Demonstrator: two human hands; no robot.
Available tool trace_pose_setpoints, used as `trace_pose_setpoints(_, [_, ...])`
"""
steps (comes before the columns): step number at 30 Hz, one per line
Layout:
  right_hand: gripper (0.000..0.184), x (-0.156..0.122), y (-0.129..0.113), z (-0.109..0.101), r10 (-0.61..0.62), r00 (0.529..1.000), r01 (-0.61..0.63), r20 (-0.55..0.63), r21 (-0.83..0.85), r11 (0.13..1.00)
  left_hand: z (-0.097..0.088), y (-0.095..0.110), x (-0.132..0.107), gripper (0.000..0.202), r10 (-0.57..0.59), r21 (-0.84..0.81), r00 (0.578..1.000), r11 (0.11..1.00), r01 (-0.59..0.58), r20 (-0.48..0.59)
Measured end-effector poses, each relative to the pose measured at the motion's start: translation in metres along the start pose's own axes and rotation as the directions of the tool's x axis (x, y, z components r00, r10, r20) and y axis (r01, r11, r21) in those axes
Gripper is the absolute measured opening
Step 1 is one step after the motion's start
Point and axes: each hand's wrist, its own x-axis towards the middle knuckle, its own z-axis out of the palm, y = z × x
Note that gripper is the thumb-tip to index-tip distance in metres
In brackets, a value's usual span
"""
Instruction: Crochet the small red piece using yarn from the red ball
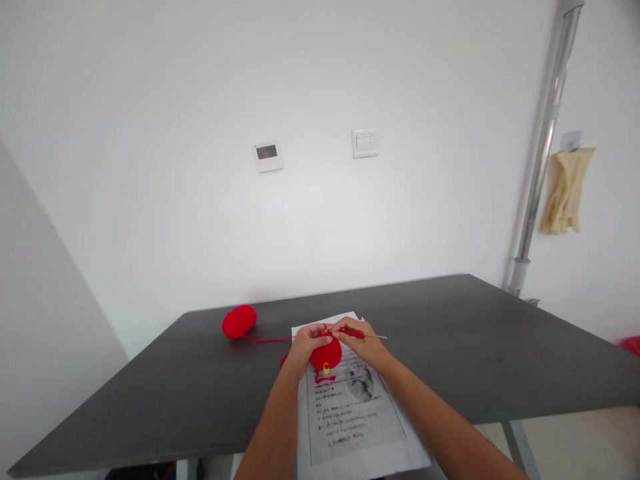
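Note:
My left hand [309, 345] pinches the upper edge of a round red crochet piece [325, 357], with the thumb across its front. A yellow stitch marker [327, 368] hangs at the piece's lower edge, above a short red yarn tail [325, 379]. My right hand [357, 333] is closed around a crochet hook [356, 333] with a red grip; its thin shaft end pokes out to the right. The hook's tip meets the piece between both hands, where the fingers partly hide it. A strand of red yarn [270, 340] runs from my left hand to a red yarn ball [239, 322].
Printed paper sheets [357, 427] lie under my hands and reach past the front edge of the dark grey table [425, 313]. Behind it stands a white wall with a control panel [268, 157] and a light switch [365, 143]. Cream gloves [569, 190] hang beside a metal pole [543, 153].

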Motion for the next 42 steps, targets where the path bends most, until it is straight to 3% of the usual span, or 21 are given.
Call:
trace_pose_setpoints(11, [0.017, 0.004, 0.0, -0.004, 0.051, 0.997, -0.046, -0.051, 0.104, 0.994, -0.002, -0.003, 0.004, 0.022, 0.014, -0.004, 0.985, 1.0, -0.015, -0.17])
trace_pose_setpoints(19, [0.018, 0.005, 0.004, -0.008, 0.081, 0.997, -0.076, -0.02, 0.172, 0.982, -0.006, -0.007, 0.005, 0.02, 0.021, 0.04, 0.988, 0.999, -0.015, -0.151])
trace_pose_setpoints(28, [0.024, 0.006, 0.002, -0.016, 0.135, 0.985, -0.163, 0.111, 0.307, 0.938, -0.006, -0.006, 0.005, 0.027, 0.02, 0.068, 0.987, 0.998, -0.009, -0.162])
trace_pose_setpoints(33, [0.024, 0.006, -0.001, -0.018, 0.136, 0.979, -0.176, 0.153, 0.288, 0.941, -0.007, -0.007, 0.006, 0.025, 0.023, 0.114, 0.981, 0.993, -0.001, -0.193])
trace_pose_setpoints(42, [0.018, 0.004, 0.003, -0.016, 0.117, 0.987, -0.136, 0.114, 0.181, 0.974, -0.008, -0.009, 0.007, 0.028, 0.055, 0.159, 0.975, 0.987, -0.021, -0.217])
